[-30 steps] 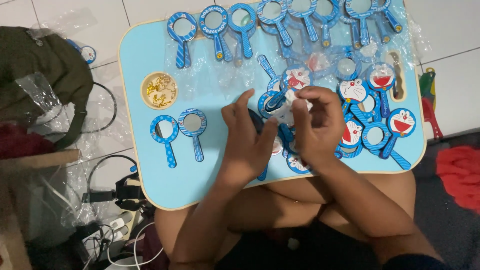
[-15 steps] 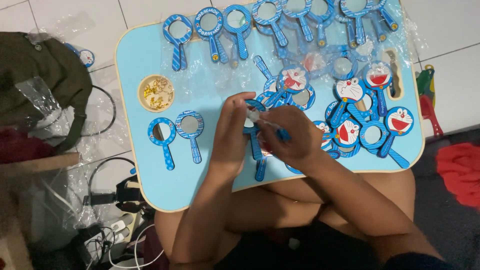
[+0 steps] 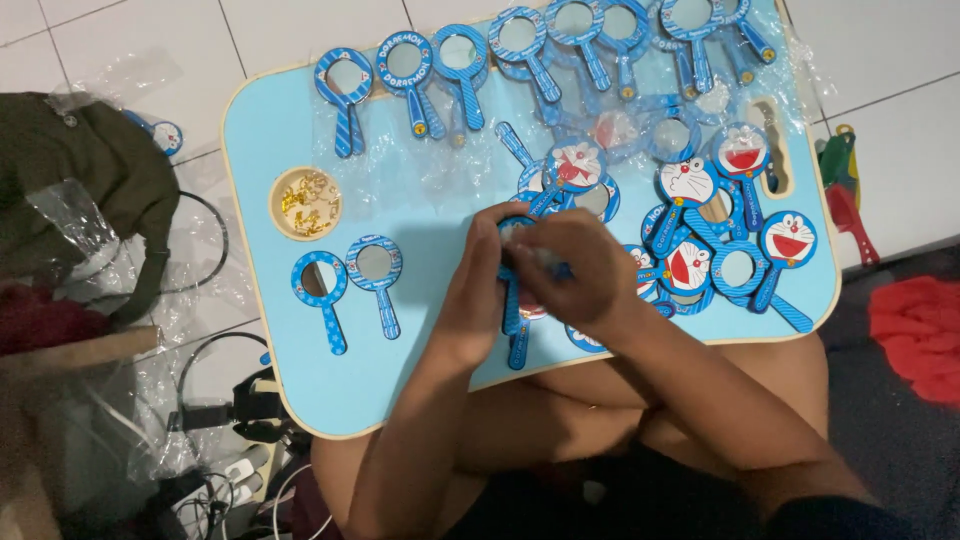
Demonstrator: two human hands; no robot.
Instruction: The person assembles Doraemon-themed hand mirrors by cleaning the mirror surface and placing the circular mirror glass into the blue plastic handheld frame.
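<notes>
- The left hand (image 3: 480, 290) and right hand (image 3: 575, 275) meet over the middle of the light blue bench (image 3: 420, 370), which rests across the person's lap.
- Both grips are closed together on 1 blue hand mirror (image 3: 512, 300), its handle pointing toward the person.
- Left of them, 2 finished mirrors (image 3: 350, 285) lie side by side.
- Beyond those, a small round dish (image 3: 305, 203) holds gold bits.
- Farthest, a row of mirrors (image 3: 520, 50) lines the bench's far edge.
</notes>
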